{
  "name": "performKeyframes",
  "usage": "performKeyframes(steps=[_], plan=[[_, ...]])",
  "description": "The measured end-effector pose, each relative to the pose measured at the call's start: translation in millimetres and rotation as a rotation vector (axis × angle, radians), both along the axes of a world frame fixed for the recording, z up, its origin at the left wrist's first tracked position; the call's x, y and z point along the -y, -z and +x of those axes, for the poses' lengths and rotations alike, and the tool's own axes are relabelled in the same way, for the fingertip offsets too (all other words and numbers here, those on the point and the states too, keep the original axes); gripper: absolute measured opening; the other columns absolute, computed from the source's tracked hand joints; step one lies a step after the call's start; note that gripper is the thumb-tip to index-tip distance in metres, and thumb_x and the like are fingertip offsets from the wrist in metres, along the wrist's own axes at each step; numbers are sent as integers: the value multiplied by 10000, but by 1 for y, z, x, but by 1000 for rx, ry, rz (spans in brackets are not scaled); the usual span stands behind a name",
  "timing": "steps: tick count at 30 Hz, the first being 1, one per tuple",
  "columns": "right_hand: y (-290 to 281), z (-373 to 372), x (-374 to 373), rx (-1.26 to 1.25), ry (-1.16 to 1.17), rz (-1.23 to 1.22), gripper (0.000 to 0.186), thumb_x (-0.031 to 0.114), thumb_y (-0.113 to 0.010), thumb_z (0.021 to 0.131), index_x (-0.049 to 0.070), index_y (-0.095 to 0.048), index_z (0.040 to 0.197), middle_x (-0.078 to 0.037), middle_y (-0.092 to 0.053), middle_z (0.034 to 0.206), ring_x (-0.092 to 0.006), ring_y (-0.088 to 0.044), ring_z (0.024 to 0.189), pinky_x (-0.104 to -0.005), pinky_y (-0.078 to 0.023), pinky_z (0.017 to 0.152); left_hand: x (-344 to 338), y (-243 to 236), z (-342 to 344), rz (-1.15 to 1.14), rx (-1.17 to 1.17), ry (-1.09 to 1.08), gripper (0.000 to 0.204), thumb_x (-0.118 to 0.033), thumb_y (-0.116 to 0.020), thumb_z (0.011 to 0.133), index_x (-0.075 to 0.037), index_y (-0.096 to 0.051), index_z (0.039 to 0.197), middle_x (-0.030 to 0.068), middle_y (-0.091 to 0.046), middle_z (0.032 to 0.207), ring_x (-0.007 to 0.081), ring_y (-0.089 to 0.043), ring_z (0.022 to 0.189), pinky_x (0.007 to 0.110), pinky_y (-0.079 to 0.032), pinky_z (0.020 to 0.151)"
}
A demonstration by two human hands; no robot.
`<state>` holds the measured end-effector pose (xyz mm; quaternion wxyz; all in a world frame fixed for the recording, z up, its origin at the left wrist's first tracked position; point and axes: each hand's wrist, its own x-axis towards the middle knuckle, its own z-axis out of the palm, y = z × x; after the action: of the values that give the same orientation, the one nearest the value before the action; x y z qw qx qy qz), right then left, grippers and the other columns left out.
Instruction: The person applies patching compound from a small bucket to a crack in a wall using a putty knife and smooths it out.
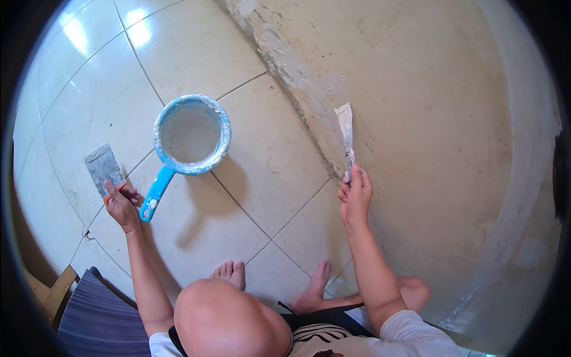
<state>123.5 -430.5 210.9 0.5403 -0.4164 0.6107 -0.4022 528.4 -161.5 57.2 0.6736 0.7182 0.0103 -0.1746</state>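
My left hand (123,202) is closed around the orange handle of a wide scraper (104,168), whose flat grey blade is smeared and points away from me. Just right of those fingers is the handle of a blue dipper (193,100); whether they touch it, I cannot tell. Its rim is crusted with white paste, and a pale layer shows inside. My right hand (357,193) grips a narrow putty knife (345,128) by its handle. White paste coats that blade, which lies over or against the smeared strip at the foot of the wall.
A beige wall (434,119) rises on the right, with a rough strip of grey-white filler (297,71) along its base. Glossy pale floor tiles (250,160) spread on the left. Near my left elbow stands a dark striped cushioned seat (104,315). My bare feet (229,273) rest on the tiles.
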Motion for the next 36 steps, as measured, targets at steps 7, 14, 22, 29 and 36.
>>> performKeyframes(steps=[7,14,22,29,36], plan=[[-8,86,64,76,-226,3,198,258,-620,978,66,-574,956,21,-504,744,-22,-352,519,-192,-263,428,10,4,-6,-23,30,-76,595,-517,-441,1022,5,-618,796,57,-538,537,111,-476,414,245,-390,404],[-18,76,76,111,-37,-71,223,267,-627,974,52,-574,948,13,-503,728,-30,-345,501,-203,-252,413,7,-1,-7,-38,-18,-79,611,-532,-469,1006,29,-616,815,77,-584,581,140,-525,429,246,-380,382],[-25,65,41,28,-123,-49,224,263,-614,984,45,-568,983,11,-505,740,-31,-338,485,-202,-257,415,5,-3,-5,3,0,-52,629,-536,-456,1010,30,-628,794,75,-586,585,133,-523,431,247,-372,383],[-12,84,84,45,-115,-62,225,271,-626,977,54,-564,991,10,-503,752,-28,-349,503,-199,-259,411,9,-1,-10,-40,-30,-44,629,-541,-453,1009,24,-633,800,68,-587,586,133,-536,441,239,-389,405],[-22,50,18,-30,-11,-79,227,268,-605,987,46,-558,973,19,-496,722,-21,-354,490,-199,-257,396,-1,3,-4,-4,-1,-40,620,-534,-456,1010,24,-637,809,67,-594,591,133,-549,447,241,-386,402]])
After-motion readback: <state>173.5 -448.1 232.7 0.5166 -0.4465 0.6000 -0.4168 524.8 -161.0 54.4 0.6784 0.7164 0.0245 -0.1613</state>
